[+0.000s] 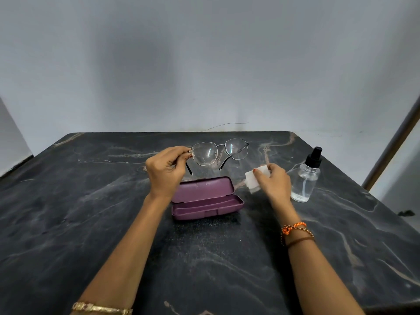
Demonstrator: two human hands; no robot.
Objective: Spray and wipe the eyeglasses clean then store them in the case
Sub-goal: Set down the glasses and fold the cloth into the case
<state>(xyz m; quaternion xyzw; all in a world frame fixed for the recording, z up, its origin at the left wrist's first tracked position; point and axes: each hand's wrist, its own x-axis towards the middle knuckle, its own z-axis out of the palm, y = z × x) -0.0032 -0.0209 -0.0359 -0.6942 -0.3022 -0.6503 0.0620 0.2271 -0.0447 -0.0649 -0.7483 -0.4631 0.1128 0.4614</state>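
The left hand holds the eyeglasses up above the table, its grip pinched together on the frame corner, at the hinge of one temple. From that grip the two lenses go out to the right, w/ the temples open and hanging down behind them, not touching anything. Just below the grip, a bit toward the person, the purple case lies open on the table, lid tilted back, nothing inside.

The right hand is closed on a folded white cloth, thumb on top; the cloth sticks out to the left of this grip, toward the free lens, but is apart from it. Just right of this grip stands the spray bottle, upright, clear w/ a black pump, near the hand but not touched.

I judge the glasses are very light but fragile: thin wire frame, bends easy, and the lenses are smooth, so they take fingerprints. Holding at the hinge corner is good, bc the frame is stiffest there and fingers stay off the glass. For wiping, I think it is safer to support the rim of the lens being rubbed, otherwise the bridge may twist. The cloth is soft and will fold around the lens. Whether the lenses are wet already I cannot tell.
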